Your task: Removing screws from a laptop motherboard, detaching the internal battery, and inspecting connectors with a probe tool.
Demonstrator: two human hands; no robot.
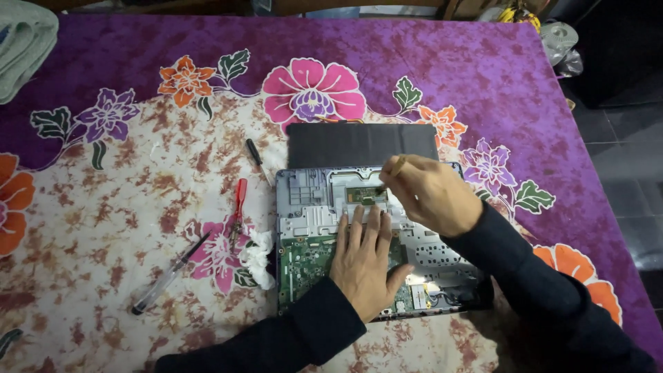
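Laptop (373,235): opened, its inner frame and green board exposed, on the bench (138,207).
Left hand (362,259): fingers spread flat, pinning the laptop steady.
Right hand (428,193): fingers pinched on a brush (392,169), tip at the small board.
Screwdrivers (238,204): left of the laptop, within reach.

The place looked like a home, with a dining table pressed into service as a repair bench. A purple floral cloth (483,62) covered the tabletop (625,228), more household than workshop. A folded green towel (24,41) lay at the far left corner. Dark floor tiles (621,131) showed at the right. On the cloth sat an opened laptop (311,207), loose screwdrivers (238,200) and a crumpled tissue (259,257), without any proper workbench gear.
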